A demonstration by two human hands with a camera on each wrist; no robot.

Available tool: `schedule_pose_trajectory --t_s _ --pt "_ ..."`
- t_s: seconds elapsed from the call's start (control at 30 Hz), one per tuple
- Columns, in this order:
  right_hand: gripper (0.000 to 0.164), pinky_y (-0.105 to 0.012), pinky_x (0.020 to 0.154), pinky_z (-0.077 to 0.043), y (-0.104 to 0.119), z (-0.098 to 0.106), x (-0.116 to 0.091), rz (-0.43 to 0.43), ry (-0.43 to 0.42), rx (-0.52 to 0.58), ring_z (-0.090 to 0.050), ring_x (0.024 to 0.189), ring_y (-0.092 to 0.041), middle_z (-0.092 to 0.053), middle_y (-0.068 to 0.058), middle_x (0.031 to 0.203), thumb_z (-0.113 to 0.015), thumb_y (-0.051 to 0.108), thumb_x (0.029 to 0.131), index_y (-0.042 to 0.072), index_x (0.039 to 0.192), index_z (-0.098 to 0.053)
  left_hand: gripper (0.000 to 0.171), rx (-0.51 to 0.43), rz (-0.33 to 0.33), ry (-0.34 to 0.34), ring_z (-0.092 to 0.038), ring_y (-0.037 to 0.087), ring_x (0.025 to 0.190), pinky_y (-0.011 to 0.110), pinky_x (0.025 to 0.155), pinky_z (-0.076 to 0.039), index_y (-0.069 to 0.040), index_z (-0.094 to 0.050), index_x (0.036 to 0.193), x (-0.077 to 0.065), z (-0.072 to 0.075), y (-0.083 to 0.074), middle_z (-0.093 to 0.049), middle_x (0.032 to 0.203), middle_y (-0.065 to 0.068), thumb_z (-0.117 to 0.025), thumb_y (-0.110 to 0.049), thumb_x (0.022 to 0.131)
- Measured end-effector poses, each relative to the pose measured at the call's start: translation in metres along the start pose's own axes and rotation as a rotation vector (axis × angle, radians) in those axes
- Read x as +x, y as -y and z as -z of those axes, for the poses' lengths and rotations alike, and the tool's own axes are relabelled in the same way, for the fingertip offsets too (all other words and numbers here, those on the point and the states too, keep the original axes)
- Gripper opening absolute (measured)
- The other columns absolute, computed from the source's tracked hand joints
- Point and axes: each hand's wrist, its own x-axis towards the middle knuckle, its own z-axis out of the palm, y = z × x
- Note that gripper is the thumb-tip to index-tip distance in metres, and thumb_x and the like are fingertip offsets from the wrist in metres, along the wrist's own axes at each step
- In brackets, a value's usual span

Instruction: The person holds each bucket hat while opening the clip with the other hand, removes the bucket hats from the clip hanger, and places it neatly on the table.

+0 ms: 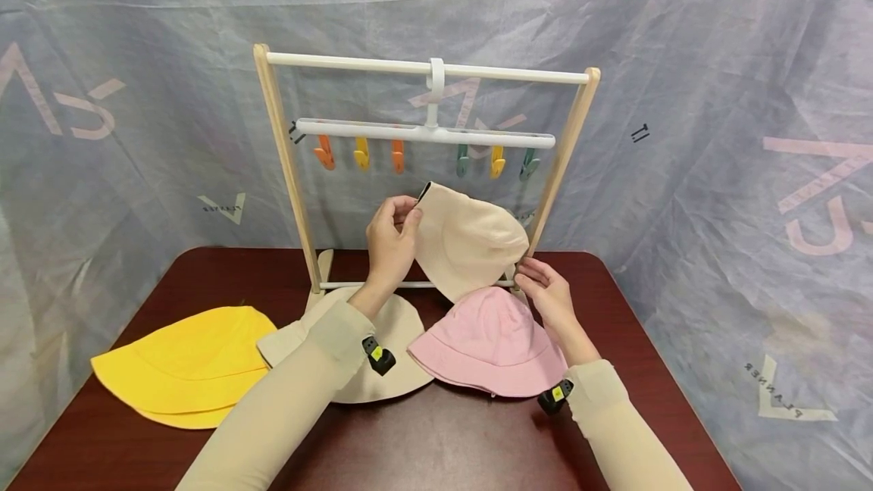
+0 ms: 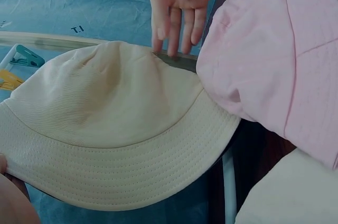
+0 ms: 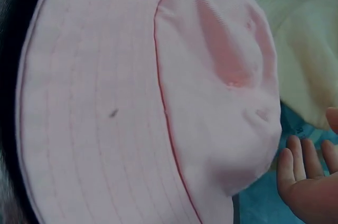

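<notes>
My left hand [image 1: 394, 245] pinches the brim of a cream bucket hat [image 1: 470, 241], lifted in front of the rack, its crown toward the right. In the left wrist view the stitched brim of this cream hat [image 2: 116, 176] faces the camera, with my left thumb [image 2: 16, 203] at its edge. My right hand [image 1: 549, 294] is beside the crown, fingers extended and holding nothing. Just below lies a pink bucket hat [image 1: 494, 339], which fills much of the right wrist view; there my right hand [image 3: 311, 182] shows past its crown.
A wooden rack [image 1: 281, 150] carries a white hanger [image 1: 368, 129] with several coloured clips [image 1: 398, 156]. On the dark red table [image 1: 436, 445] lie a yellow hat [image 1: 198, 362] at the left and another cream hat [image 1: 389, 370] under my left forearm. Grey cloth [image 1: 716, 195] surrounds the table.
</notes>
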Motion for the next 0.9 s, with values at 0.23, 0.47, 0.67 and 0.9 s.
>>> schedule_pose_trajectory --t_s 0.23,0.47,0.67,0.9 --pt "0.053 -0.040 0.102 -0.046 -0.022 -0.010 0.015 -0.054 0.014 0.048 -0.061 0.114 -0.016 -0.052 -0.021 0.138 -0.067 0.012 0.093 0.004 0.142 -0.047 0.015 0.000 -0.016 -0.010 -0.061 0.011 0.086 0.026 0.075 -0.051 -0.014 -0.067 0.105 -0.001 0.001 -0.001 -0.066 0.097 -0.002 -0.067 -0.025 0.094" --pt "0.050 -0.027 0.092 -0.052 -0.031 -0.020 0.023 -0.036 -0.023 0.006 -0.062 0.105 -0.009 -0.058 -0.020 0.132 -0.067 0.011 0.093 0.002 0.138 -0.050 0.016 -0.004 -0.013 -0.011 -0.061 0.011 0.088 0.026 0.077 -0.051 -0.016 -0.066 0.105 -0.001 0.002 -0.002 -0.065 0.098 -0.002 -0.067 -0.027 0.094" --pt "0.045 -0.025 0.089 -0.053 -0.030 -0.026 0.024 -0.049 -0.040 0.045 -0.064 0.101 -0.009 -0.059 -0.020 0.129 -0.067 0.008 0.092 0.000 0.133 -0.051 0.016 -0.012 -0.009 -0.018 -0.061 0.012 0.088 0.026 0.077 -0.051 -0.015 -0.066 0.105 -0.001 0.003 -0.002 -0.065 0.099 -0.001 -0.067 -0.026 0.094" --pt "0.040 -0.030 0.091 -0.053 -0.026 -0.030 0.024 -0.053 -0.073 0.056 -0.065 0.099 -0.011 -0.063 -0.018 0.122 -0.067 0.006 0.091 -0.001 0.128 -0.053 0.017 -0.020 -0.015 -0.032 -0.061 0.011 0.087 0.026 0.077 -0.051 -0.014 -0.066 0.106 0.001 0.006 -0.003 -0.065 0.099 -0.001 -0.067 -0.026 0.094"
